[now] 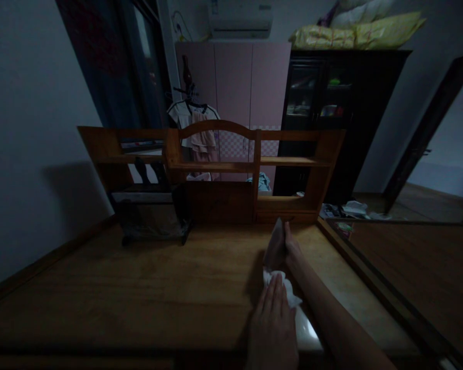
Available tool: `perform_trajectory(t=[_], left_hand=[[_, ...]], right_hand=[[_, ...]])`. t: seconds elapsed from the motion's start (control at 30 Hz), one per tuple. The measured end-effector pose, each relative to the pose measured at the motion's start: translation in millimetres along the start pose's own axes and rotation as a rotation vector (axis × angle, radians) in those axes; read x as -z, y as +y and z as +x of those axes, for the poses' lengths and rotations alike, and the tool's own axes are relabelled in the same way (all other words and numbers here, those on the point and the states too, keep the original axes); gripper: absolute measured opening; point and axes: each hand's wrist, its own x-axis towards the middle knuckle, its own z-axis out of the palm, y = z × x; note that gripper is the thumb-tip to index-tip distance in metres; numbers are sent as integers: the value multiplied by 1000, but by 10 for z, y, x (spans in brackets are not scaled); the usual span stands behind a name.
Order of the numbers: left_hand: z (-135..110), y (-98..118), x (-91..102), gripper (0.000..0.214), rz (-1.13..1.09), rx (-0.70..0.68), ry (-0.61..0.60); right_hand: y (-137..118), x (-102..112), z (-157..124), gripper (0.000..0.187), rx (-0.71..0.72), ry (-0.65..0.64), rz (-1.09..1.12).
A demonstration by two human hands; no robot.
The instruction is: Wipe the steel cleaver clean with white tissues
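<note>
My left hand [272, 313] presses a crumpled white tissue [283, 285] with its fingers held together, low in the head view, right of centre. The tissue touches the near end of a flat grey, blade-like piece [274, 249], which stands tilted on edge above the wooden desk top [170, 293]. My right hand [292, 246] is closed along the right side of that grey piece, its fingers pointing away from me. The dim light and the hand hide the far side of the piece, so I cannot tell its exact kind.
A dark knife stand [150, 213] with black handles stands at the back left of the desk. Behind it rises a wooden shelf unit [212, 167]. A wall [34, 144] borders the left side. At the right, a raised wooden edge [355, 262] runs along the desk.
</note>
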Motion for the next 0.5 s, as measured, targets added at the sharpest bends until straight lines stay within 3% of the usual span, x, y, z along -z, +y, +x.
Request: perform_trajectory(t=[0.13, 0.37, 0.5], left_hand=[[177, -44, 148, 46, -34, -91, -24], [145, -224, -292, 41, 18, 3, -159], [72, -218, -275, 40, 3, 31, -186]], right_hand=[[-65, 12, -46, 51, 46, 63, -68], [-55, -13, -86, 51, 136, 48, -42], [4, -26, -68, 49, 150, 5, -10]])
